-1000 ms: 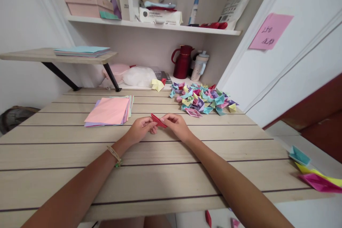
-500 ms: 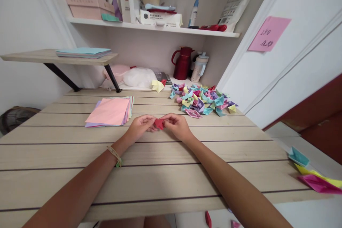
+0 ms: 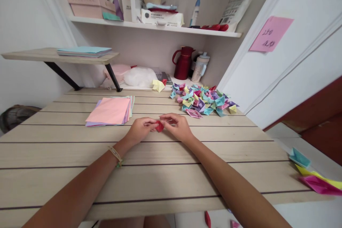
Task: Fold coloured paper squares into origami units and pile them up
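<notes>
A small folded piece of red paper (image 3: pixel 159 126) is held just over the middle of the table. My left hand (image 3: pixel 143 128) pinches its left side between thumb and fingers. On the other side, my right hand (image 3: pixel 176 125) has its thumb and fingertips closed on the paper's right edge. Parts of the red paper are hidden behind the fingertips. Up and to the left lies a stack of square paper sheets (image 3: pixel 108 111) with a pink one on top. To the upper right spreads a pile of folded paper boats (image 3: pixel 203 99) in many colours.
A yellow folded paper (image 3: pixel 158 85) lies at the back by a white plastic bag (image 3: pixel 140 77). Behind stand a dark red jug (image 3: pixel 183 63) and a pale tumbler (image 3: pixel 200 68). A small raised shelf (image 3: pixel 34 56) juts over the left. Larger paper boats (image 3: pixel 319 183) sit at the right edge.
The red paper has turned and now shows a narrower, pointed shape. My fingers have shifted around it slightly, while both arms stay almost in place.
</notes>
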Demonstrator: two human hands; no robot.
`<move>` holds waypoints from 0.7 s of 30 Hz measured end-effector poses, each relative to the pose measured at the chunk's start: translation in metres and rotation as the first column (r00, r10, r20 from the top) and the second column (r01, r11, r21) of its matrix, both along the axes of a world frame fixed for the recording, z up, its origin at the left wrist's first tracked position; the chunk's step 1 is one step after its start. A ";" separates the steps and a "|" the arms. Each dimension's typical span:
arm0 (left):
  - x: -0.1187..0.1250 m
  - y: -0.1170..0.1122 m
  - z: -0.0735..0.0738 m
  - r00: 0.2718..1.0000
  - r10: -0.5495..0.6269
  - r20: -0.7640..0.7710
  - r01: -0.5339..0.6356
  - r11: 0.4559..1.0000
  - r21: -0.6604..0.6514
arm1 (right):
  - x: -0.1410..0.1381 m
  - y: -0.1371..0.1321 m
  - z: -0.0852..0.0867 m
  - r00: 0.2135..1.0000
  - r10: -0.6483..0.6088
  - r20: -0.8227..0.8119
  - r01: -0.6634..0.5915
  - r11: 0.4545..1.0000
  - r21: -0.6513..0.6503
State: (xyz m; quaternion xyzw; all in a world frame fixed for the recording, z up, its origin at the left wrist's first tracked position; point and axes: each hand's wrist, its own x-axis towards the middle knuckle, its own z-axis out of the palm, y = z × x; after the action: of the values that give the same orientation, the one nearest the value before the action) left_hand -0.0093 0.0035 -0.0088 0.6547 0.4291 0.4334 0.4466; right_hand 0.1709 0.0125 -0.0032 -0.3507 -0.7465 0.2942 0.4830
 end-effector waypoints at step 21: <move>0.002 -0.007 0.010 0.961 0.173 -0.214 -0.103 0.947 0.306 | 0.005 0.003 0.005 0.989 0.056 0.134 -0.041 0.993 -0.112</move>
State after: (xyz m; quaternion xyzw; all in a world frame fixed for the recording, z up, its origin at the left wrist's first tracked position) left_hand -0.0072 -0.0035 0.0016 0.7286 0.4558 0.4408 0.2589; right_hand 0.1762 0.0160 0.0022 -0.3776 -0.7689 0.3216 0.4034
